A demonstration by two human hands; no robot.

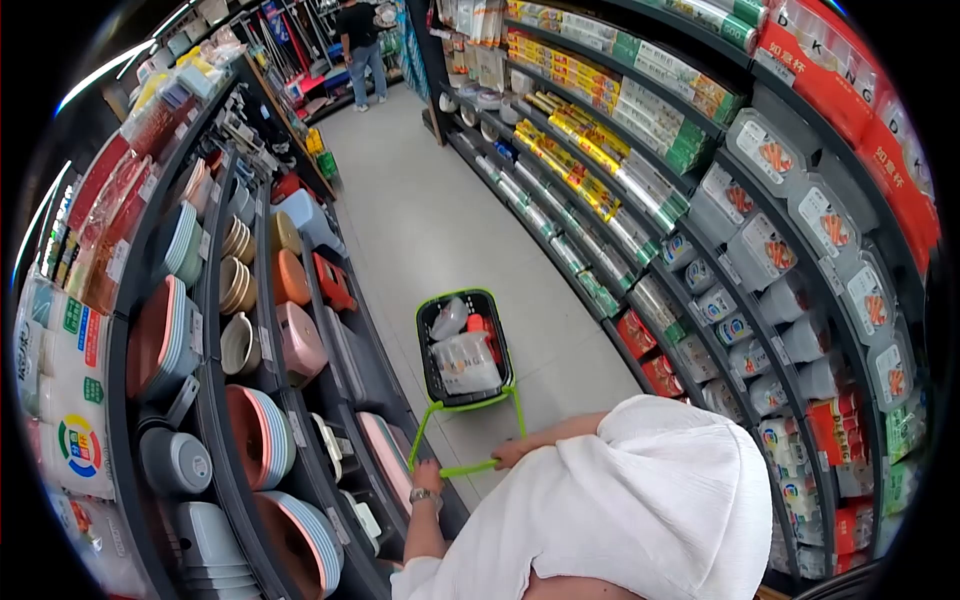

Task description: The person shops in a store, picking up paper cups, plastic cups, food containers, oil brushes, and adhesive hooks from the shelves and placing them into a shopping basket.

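A black shopping basket [424,368] with a green rim is in front of me in the aisle; I cannot tell whether its base rests on the floor. Its green handle [468,469] tilts back toward me. At the handle's left end is my left hand [427,475], closed around it, with a watch on the wrist. My right hand [510,454] is closed on the right end, partly hidden by the white sleeve. Inside the basket lie a clear plastic pack [467,362], a translucent item [450,318] and something red [487,335].
On the left, shelves hold stacked plastic basins [262,436] and bowls [237,285]. Boxed rolls [600,115] and food containers [765,150] fill the right shelves. Grey floor [400,190] runs ahead between them. Another person [362,55] stands at the aisle's far end.
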